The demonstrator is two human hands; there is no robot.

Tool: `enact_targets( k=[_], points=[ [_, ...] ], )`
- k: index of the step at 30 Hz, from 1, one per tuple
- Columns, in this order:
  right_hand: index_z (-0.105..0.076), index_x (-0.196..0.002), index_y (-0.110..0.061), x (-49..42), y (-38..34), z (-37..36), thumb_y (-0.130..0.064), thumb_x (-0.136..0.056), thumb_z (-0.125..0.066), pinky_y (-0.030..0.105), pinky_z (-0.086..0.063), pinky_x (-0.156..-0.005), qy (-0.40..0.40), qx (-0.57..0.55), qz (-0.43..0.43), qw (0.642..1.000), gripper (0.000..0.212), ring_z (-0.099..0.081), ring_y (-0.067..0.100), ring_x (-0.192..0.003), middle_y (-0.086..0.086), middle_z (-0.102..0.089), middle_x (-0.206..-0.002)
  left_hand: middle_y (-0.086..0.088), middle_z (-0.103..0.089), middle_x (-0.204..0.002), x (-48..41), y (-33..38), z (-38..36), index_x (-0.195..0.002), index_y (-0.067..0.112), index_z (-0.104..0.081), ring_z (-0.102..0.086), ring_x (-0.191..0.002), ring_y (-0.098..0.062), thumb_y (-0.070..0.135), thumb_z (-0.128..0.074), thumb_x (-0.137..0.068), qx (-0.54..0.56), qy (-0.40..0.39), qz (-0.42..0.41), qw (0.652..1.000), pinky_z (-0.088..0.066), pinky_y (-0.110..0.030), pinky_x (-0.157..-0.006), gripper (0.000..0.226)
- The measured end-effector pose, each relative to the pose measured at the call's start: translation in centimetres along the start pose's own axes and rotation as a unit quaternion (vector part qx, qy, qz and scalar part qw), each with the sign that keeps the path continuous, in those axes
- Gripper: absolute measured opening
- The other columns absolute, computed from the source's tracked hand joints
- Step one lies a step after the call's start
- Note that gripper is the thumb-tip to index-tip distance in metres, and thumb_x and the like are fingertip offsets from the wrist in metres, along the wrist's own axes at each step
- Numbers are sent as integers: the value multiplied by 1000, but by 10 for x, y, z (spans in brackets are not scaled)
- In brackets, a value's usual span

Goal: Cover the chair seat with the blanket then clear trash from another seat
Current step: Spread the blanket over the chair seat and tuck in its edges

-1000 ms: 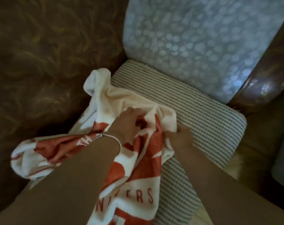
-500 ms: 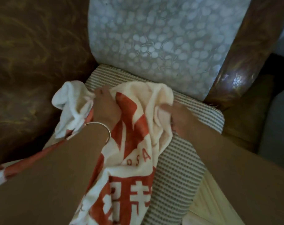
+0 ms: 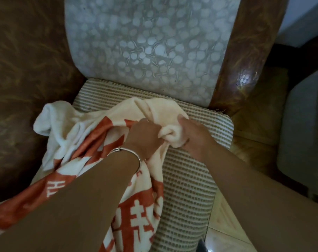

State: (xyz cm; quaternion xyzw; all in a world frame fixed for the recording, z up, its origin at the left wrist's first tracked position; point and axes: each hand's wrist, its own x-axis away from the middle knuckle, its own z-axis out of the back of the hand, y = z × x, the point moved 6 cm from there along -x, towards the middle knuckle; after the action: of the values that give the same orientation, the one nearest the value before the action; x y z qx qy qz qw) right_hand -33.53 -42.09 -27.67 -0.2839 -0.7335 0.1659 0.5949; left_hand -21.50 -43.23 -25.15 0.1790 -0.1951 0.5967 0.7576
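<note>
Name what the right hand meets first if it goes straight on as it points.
The right hand points up-left into the cream-and-red blanket it grips; past that, likely the grey bubble-patterned backrest, depth unclear.

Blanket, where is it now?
Head view: the blanket lies bunched on the left half of the chair seat, held by the left hand and right hand.

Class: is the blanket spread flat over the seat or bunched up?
Bunched. The blanket lies crumpled, gripped by left hand and right hand; much of the seat cushion shows bare.
</note>
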Motion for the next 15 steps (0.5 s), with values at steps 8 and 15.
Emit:
enact_targets(
  k=[8, 15],
  points=[
    [-59, -125, -7, 24, 44, -2, -19, -78, -71, 41, -51, -97, -225, 0, -142, 964, 50, -62, 29, -114, 11, -67, -117, -9, -70, -102, -9, 1, 8, -110, 13, -62, -67, -94, -22, 44, -51, -90, 615, -98, 178, 762, -54, -36, -87, 39],
    [-48, -131, -7, 13, -40, 100, -16, -94, -48, 40, -46, -96, 270, 569, -8, 777, 37, -52, 33, -123, 15, -52, -133, -10, -66, -107, -23, 18, 9, -112, 8, -61, -62, -98, -21, 16, -54, -90, 509, -48, 112, 852, -49, -27, -85, 24]
  ],
)
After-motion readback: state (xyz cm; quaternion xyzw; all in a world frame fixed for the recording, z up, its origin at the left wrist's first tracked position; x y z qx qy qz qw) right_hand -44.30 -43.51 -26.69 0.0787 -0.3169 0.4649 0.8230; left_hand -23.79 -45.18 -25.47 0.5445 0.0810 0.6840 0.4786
